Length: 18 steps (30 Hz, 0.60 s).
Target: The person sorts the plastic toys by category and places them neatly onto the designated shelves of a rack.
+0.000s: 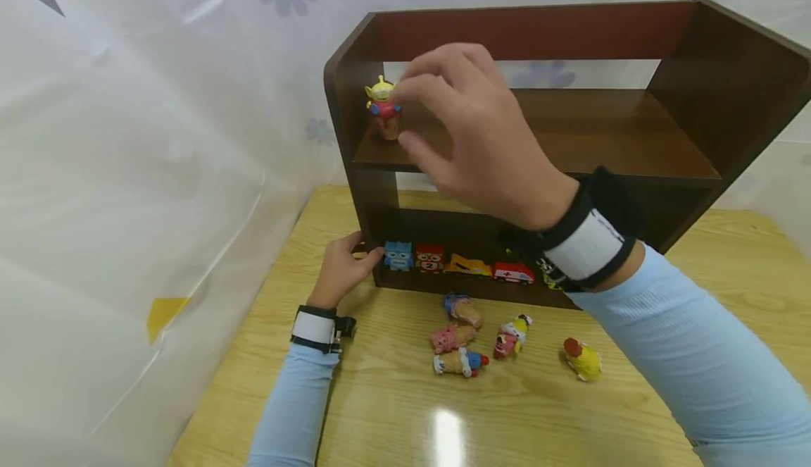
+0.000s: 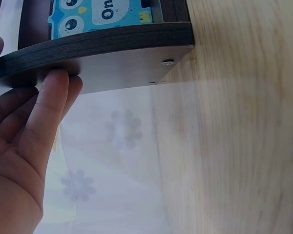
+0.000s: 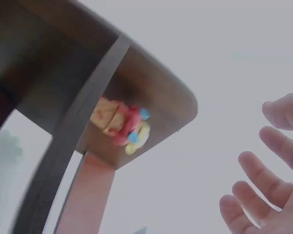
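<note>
A small toy figurine [image 1: 383, 109] with a yellow head, red body and cone-shaped base stands at the left end of the upper tier of a dark brown shelf [image 1: 608, 129]. My right hand [image 1: 475, 122] is just right of it in the head view, thumb and fingers apart and relaxed. The right wrist view shows a gap between those fingers [image 3: 266, 175] and the figurine. Low on the shelf's left side panel [image 2: 117, 39], my left hand [image 1: 342, 270] grips the edge, thumb on one face and fingers on the outer face.
The lower tier holds a blue owl block [image 1: 398, 256], a red owl block [image 1: 430, 258], a yellow vehicle [image 1: 469, 266] and a red-and-white vehicle [image 1: 513, 272]. Several cone figurines, including a pink one [image 1: 451, 339] and a yellow one [image 1: 586, 363], lie on the wooden table [image 1: 380, 411].
</note>
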### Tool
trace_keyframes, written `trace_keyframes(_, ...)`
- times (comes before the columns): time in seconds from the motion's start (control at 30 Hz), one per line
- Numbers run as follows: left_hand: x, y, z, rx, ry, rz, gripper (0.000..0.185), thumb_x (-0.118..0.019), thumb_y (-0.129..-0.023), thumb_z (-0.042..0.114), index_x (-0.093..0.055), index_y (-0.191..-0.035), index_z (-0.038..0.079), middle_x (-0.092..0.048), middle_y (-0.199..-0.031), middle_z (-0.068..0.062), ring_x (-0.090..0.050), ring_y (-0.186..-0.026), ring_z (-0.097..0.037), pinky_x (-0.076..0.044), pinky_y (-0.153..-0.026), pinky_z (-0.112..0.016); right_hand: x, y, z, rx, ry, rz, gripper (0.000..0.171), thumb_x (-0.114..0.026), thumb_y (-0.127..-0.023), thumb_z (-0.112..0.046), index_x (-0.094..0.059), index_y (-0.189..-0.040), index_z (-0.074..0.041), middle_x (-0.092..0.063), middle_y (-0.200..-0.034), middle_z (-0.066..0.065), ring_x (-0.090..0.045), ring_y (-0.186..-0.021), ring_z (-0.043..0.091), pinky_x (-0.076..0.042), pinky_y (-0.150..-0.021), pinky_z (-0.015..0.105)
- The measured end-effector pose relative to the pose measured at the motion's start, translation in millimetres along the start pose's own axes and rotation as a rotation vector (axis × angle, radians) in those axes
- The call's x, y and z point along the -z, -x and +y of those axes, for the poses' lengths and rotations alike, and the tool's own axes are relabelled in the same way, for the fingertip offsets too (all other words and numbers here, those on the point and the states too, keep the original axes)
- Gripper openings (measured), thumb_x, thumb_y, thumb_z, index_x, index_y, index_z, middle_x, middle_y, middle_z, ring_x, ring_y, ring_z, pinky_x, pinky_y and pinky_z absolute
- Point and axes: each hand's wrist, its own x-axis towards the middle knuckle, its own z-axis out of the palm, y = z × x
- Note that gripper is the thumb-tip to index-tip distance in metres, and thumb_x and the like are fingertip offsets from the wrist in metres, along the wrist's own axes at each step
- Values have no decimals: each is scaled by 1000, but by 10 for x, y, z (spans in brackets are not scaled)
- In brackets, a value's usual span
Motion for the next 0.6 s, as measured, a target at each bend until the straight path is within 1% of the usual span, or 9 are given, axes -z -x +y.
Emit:
trace_keyframes(0.03,2,1,-7,-1,-2,0,27,-70,-89,23,-72,-109,4,-75,-106,-15,-74,-99,-31,-63,-76,-42,14,56,-48,40,0,13,25,-66,-93,-16,-67,-112,0,-64,-118,20,-51,-118,38,-38,-110,46)
trace_keyframes(0.1,7,-2,-18,-2,-2,1,27,-70,-89,24,-72,-109,5,-76,-105,-14,-74,-98,-30,-63,-75,-41,30,179,-138,94,-11,10,19,-67,-92,-14,-69,-107,-2,-66,-111,17,-54,-114,35,-42,-106,44)
trace_keyframes(0.2,19,-9,-20,-4,7,8,27,-70,-89,24,-72,-108,5,-76,-105,-14,-74,-98,-30,-63,-75,-40,18,367,-251,123,-63,-46,16,-72,-88,-11,-70,-102,-5,-67,-108,13,-55,-111,32,-47,-102,42)
trace_keyframes(0.33,44,-7,-23,-2,8,26,25,-70,-89,23,-72,-106,5,-76,-103,-14,-74,-98,-30,-63,-74,-40,-55,615,-334,121,-122,-172,18,-77,-84,-13,-71,-101,-9,-66,-107,8,-57,-110,28,-51,-99,40)
trace_keyframes(0.43,49,-2,-33,9,-1,26,25,-70,-89,23,-72,-105,5,-76,-103,-15,-74,-98,-31,-63,-74,-41,-146,808,-344,102,-149,-268,16,-77,-85,-14,-72,-101,-12,-67,-106,4,-59,-106,22,-54,-94,36)
trace_keyframes(0.53,47,3,-46,17,-12,22,27,-70,-89,24,-72,-107,5,-76,-104,-15,-74,-98,-31,-63,-74,-41,-299,1010,-319,72,-171,-355,16,-75,-87,-14,-71,-102,-13,-68,-105,1,-60,-101,17,-55,-87,31)
trace_keyframes(0.6,47,6,-52,16,-17,22,27,-69,-89,24,-72,-108,5,-76,-104,-14,-74,-99,-31,-63,-74,-41,-430,1152,-297,46,-179,-438,16,-73,-88,-12,-71,-104,-14,-68,-104,0,-60,-94,14,-55,-80,27)
